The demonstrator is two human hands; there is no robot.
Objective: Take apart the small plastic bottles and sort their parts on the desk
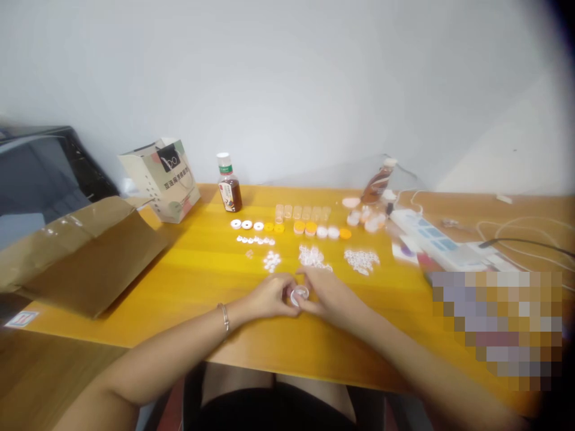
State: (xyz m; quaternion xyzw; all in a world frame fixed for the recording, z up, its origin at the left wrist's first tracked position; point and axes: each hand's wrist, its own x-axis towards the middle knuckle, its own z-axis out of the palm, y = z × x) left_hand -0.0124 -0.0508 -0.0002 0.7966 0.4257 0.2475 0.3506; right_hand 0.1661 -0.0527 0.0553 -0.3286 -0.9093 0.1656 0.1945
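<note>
Between my two hands, just above the near part of the table, is a small clear round cup [299, 294] with something white in it. My left hand [276, 294] closes on its left side with thumb and fingers. From the right, my right hand [327, 293] grips the same cup, thumb at the front. Just beyond my hands lie a pile of small white pieces [311, 255], a smaller white pile [272, 261] and a pile of clear-white rings [362, 261]. Blur hides their exact kind.
Behind the piles run rows of white and yellow round caps [268, 227], orange caps [311, 227] and clear cups [306, 212]. Two drink bottles [230, 190] [377, 184] stand farther back. A paper bag [168, 179] and cardboard box [112, 263] are left; a power strip [426, 233] lies right.
</note>
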